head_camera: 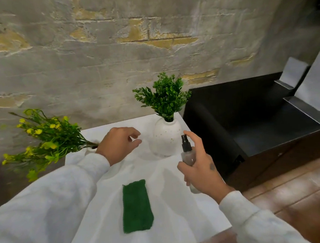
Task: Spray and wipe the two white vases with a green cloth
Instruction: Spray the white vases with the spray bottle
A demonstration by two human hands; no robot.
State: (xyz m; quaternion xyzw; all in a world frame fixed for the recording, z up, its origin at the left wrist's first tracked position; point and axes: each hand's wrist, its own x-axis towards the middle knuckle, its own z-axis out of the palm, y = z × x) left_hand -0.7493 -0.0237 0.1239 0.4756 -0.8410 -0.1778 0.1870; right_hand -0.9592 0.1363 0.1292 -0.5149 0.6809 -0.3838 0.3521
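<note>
A white speckled vase (166, 138) with green sprigs stands at the back right of the white table (168, 207). A second white vase (90, 150) with yellow flowers sits at the left, mostly hidden behind my left hand (118, 144), which hovers above the table with relaxed fingers, holding nothing. My right hand (200, 170) grips a small clear spray bottle (188, 153) with a black nozzle, the index finger above the pump, just right of the speckled vase. The green cloth (136, 206) lies flat on the table between my arms.
A black cabinet (252, 123) stands right of the table, with grey panels (315, 88) leaning on it. A rough brick wall (111, 57) runs behind. Wooden floor (297, 196) shows at the right.
</note>
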